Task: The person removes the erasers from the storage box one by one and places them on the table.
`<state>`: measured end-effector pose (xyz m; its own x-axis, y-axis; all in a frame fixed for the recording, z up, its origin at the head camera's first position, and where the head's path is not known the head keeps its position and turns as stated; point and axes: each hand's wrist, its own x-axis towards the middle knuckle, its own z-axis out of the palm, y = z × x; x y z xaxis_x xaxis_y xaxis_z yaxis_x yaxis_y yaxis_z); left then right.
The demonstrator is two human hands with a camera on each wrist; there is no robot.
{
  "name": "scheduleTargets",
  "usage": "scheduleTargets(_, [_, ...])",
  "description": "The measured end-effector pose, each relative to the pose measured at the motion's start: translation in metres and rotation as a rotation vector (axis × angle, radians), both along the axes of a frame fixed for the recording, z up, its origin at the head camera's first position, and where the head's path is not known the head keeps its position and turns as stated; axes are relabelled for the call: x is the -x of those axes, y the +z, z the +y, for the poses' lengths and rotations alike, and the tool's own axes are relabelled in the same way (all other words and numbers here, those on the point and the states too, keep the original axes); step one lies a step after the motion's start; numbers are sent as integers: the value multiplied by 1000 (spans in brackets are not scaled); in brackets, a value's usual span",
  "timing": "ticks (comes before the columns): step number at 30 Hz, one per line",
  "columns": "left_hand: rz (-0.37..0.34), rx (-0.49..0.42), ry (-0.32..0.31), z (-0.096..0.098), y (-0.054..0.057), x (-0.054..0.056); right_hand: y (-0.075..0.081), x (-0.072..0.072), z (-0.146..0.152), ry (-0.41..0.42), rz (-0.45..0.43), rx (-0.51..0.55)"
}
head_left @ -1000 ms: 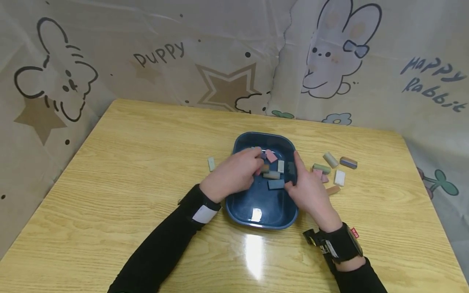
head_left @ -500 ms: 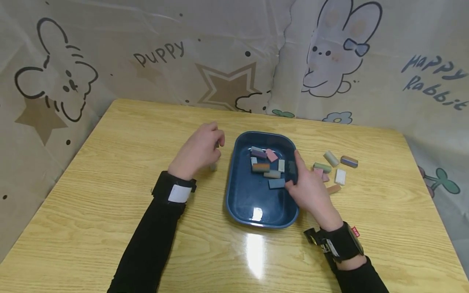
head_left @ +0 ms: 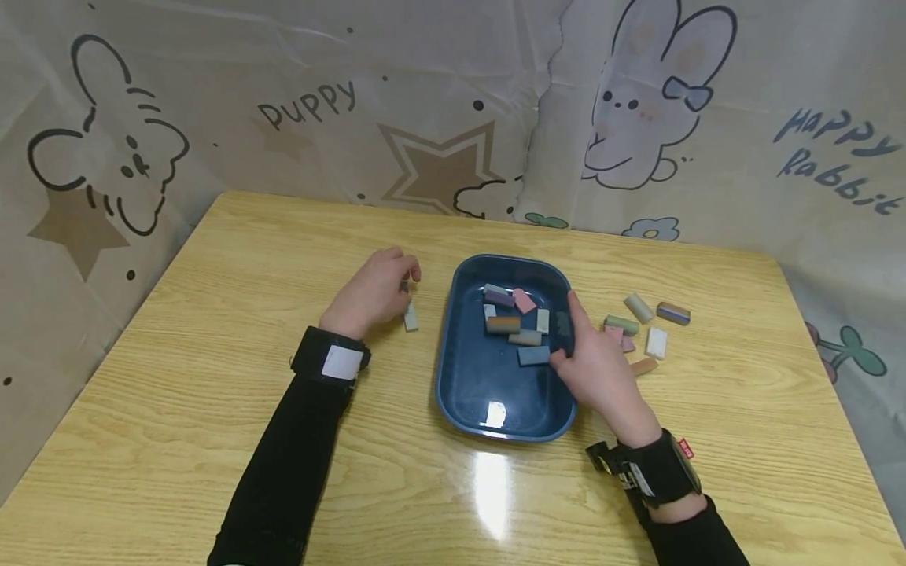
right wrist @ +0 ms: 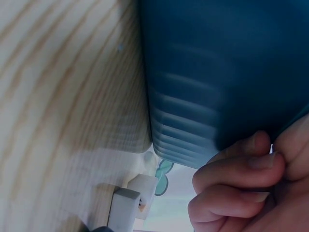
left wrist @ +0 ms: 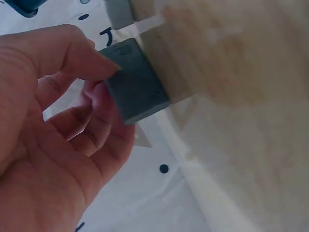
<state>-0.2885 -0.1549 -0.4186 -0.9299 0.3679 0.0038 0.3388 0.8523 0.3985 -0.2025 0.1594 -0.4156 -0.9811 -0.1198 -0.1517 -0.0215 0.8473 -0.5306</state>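
Observation:
In the head view my left hand (head_left: 371,295) is over the table, left of the blue tray (head_left: 510,401). Thumb and fingertips pinch a small grey-green block (left wrist: 137,82), seen closely in the left wrist view with a faint mark on its face. Just below those fingers a pale block (head_left: 411,317) lies on the table. My right hand (head_left: 602,369) grips the tray's right wall at the rim, its fingers (right wrist: 236,179) curled against the outside. Inside the tray lie several blocks, among them an orange-brown one (head_left: 504,325), a purple one (head_left: 499,299) and a pink one (head_left: 524,300).
Right of the tray several more blocks lie loose: a green one (head_left: 621,325), a white one (head_left: 656,343) and a brown one with a blue stripe (head_left: 673,314). The wooden table (head_left: 283,244) meets a printed cloth backdrop (head_left: 283,157) at its back edge.
My left hand has come out of the tray to the left and now pinches a block. The orange-brown block, partly hidden by that hand before, lies uncovered in the tray. My right hand stays put.

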Motion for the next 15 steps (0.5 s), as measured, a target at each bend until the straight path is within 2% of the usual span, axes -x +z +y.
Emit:
scheduleTargets(4, [35, -21, -44, 15, 17, -6, 0, -1, 2, -1, 8, 0])
scheduleTargets(9, [93, -13, -135, 46, 41, -21, 0, 0, 2, 0, 13, 3])
scheduleTargets(11, [124, 9, -184, 58, 45, -27, 0, 0, 1, 3, 9, 8])
scheduleTargets(15, [188, 63, -299, 84, 46, -34, 0, 1, 2, 5, -2, 10])
